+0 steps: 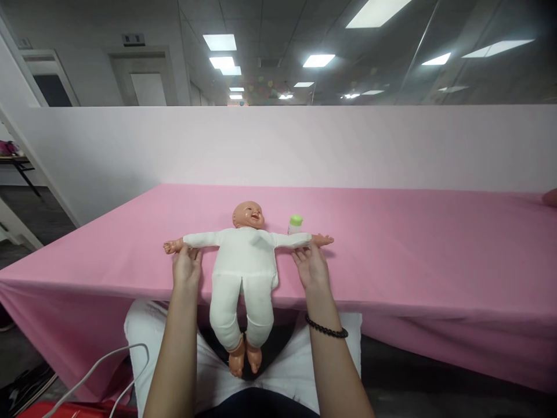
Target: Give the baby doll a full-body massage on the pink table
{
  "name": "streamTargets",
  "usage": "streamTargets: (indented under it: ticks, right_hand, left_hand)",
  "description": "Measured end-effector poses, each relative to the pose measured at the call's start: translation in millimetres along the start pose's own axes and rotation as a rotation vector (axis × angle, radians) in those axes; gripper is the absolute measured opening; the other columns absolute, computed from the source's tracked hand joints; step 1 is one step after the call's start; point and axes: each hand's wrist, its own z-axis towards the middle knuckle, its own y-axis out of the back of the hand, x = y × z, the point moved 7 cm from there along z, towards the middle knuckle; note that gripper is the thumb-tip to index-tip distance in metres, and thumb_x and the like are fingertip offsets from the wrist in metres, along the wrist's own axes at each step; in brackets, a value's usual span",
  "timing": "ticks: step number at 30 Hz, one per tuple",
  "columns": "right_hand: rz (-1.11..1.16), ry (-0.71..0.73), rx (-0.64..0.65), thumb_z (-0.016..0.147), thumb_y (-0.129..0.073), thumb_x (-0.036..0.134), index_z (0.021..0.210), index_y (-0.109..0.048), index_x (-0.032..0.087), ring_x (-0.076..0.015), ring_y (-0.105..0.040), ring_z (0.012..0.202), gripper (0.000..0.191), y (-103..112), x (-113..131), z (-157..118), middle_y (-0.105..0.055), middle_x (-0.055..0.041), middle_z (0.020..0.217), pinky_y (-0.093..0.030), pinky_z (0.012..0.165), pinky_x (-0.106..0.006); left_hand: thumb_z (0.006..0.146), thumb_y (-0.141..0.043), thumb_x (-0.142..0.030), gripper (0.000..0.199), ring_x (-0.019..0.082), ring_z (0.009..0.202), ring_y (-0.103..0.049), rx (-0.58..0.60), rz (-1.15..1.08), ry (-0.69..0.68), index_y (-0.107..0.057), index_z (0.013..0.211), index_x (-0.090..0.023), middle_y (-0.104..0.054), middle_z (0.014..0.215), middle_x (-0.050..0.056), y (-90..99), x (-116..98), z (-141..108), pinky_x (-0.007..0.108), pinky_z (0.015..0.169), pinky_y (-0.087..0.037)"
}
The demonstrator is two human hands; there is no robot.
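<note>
A baby doll (247, 255) with a white cloth body lies on its back, head away from me, both arms stretched out sideways. Its legs hang over the table's near edge above my lap. My left hand (187, 268) grips the doll's arm near the wrist on the left side, fingers partly under the sleeve. On the other side my right hand (312, 268) holds the opposite arm by the wrist, with its fingers under the sleeve. Just behind that arm stands a small white bottle with a green cap (295, 223), its lower part hidden by the sleeve.
Pink cloth (418, 249) covers the table. A low white wall (348, 145) with glass above runs along the back. Part of another person's hand (550, 198) shows at the right edge. A white cable (104, 357) loops at lower left.
</note>
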Motion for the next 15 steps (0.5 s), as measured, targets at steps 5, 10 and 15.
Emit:
streamTargets:
  ticks: [5,10,15]
  right_hand:
    - [-0.162,0.289,0.181,0.084,-0.072,0.045,0.143,-0.047,0.03,-0.0239,-0.054,0.136,0.066,-33.0,27.3,-23.3,-0.05,-0.0089,0.153,-0.043,0.114,-0.046]
    - [-0.388,0.441,0.464,0.089,-0.07,0.035,0.137,-0.059,0.027,-0.0234,-0.048,0.142,0.05,-62.1,24.9,-44.8,-0.054,-0.0067,0.152,-0.035,0.121,-0.046]
    - [-0.744,0.595,0.692,0.094,-0.061,0.029,0.136,-0.064,0.032,-0.0231,-0.035,0.151,0.042,-75.2,16.2,-60.0,-0.055,-0.001,0.151,-0.02,0.128,-0.049]
  left_hand:
    - [0.09,-0.068,-0.037,0.043,0.021,0.131,-0.057,0.094,0.096,-0.316,-0.05,0.128,-0.028,-0.057,0.141,0.009,-22.7,-24.3,-29.4,0.034,0.11,-0.046]
    - [0.091,-0.065,-0.038,0.041,0.024,0.131,-0.057,0.267,0.381,-0.478,-0.057,0.129,-0.024,-0.063,0.135,0.01,-46.5,-30.9,-53.1,0.039,0.115,-0.042]
    - [0.091,-0.064,-0.033,0.036,0.026,0.136,-0.054,0.477,0.566,-0.589,-0.067,0.126,-0.026,-0.065,0.138,0.008,-60.2,-35.1,-65.0,0.044,0.121,-0.035]
